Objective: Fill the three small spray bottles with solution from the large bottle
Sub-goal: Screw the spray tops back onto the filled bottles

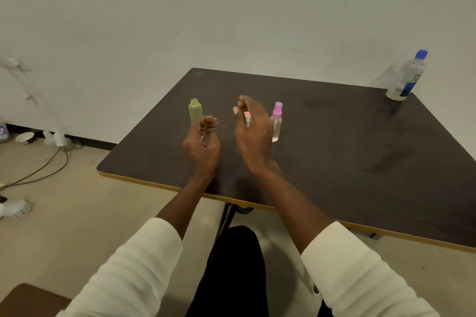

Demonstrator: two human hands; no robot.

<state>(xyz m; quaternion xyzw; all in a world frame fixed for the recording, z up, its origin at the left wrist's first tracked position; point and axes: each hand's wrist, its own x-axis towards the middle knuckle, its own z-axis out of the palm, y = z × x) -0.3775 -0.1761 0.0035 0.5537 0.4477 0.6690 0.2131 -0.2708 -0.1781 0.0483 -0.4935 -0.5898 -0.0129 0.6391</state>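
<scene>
Head view: dark table (334,152) with a tan front edge running from 9 o'clock down to 4 o'clock; bare surface lies between the hands and the far right corner. Large bottle (408,77), blue cap on, stands upright at that corner, 2 o'clock, just beside the edge. Both forearms reach forward over the front edge. Right hand (253,134), fingers curled, grips a small clear spray bottle with a pink top (247,119). Left hand (203,145), fingers curled, pinches a thin tube; what it belongs to cannot be told. Uncapped green spray bottle (195,110) stands upright just behind the left hand. Purple-capped spray bottle (276,121) stands just right of the right hand.
</scene>
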